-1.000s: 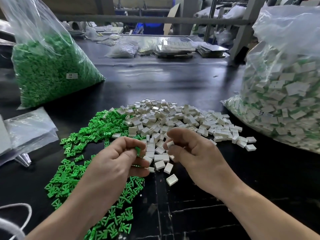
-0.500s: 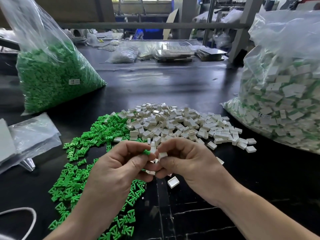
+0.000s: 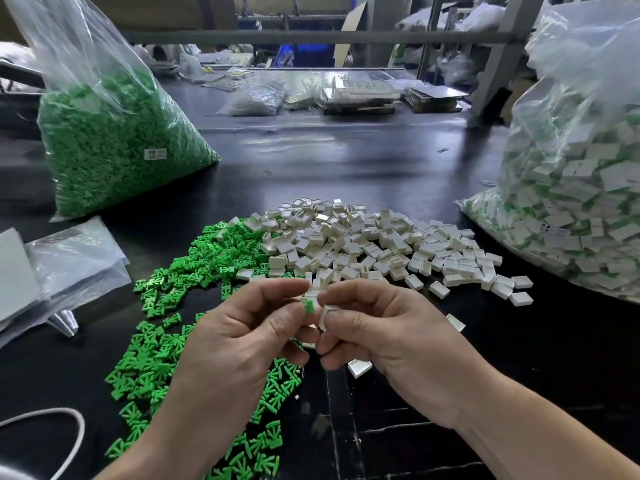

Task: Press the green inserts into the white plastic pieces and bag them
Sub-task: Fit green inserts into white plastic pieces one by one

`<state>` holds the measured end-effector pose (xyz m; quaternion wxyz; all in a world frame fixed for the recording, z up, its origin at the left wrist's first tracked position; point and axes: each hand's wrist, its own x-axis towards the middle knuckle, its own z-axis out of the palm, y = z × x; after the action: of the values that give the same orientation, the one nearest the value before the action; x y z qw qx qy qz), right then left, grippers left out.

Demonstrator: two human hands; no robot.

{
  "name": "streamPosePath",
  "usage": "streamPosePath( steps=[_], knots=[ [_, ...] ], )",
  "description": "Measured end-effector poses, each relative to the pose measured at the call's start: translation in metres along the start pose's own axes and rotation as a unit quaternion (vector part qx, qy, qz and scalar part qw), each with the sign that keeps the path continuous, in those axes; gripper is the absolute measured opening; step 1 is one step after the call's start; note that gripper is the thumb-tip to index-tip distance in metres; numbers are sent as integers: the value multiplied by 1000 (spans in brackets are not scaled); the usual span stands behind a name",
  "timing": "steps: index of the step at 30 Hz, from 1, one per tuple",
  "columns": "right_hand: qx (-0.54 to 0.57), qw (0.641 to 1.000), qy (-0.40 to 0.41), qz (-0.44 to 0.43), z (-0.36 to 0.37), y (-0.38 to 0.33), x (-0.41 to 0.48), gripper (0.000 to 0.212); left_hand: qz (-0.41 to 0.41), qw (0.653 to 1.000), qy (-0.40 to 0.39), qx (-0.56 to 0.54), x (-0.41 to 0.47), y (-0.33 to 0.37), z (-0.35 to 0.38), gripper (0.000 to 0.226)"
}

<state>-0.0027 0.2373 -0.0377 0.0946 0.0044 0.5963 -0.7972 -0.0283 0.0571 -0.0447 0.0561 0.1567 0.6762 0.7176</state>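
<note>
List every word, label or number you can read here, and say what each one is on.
White sticker on the bag of green inserts: printed, too small and blurred to read.
Second sticker on the bag of finished pieces: dark marks, also unreadable.
Green insert in the left hand, white piece in the right hand: no print shows.
Nothing else carries readable text.

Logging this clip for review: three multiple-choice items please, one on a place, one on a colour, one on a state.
1. The loose green pile, relative to the white pile: A left; B right; C behind.
2. The insert pinched by the left hand: A white; B green; C blue.
3. The right hand: A flat open; B holding a white piece; C empty fist.
A, green spreads on the white pile's left; B, green shows in the pinch; B, it grips the piece.
</note>
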Motion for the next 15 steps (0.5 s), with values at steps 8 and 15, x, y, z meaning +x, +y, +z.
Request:
streamPosePath(
  steps=[8, 15],
  knots=[
    [153, 987, -29, 46, 0, 0, 0, 19, -10, 1000, 0, 3, -3, 2, 2, 20],
    [186, 980, -57, 35, 0, 3, -1, 15, 1, 1000, -4, 24, -4, 2, 3, 11]
  ],
)
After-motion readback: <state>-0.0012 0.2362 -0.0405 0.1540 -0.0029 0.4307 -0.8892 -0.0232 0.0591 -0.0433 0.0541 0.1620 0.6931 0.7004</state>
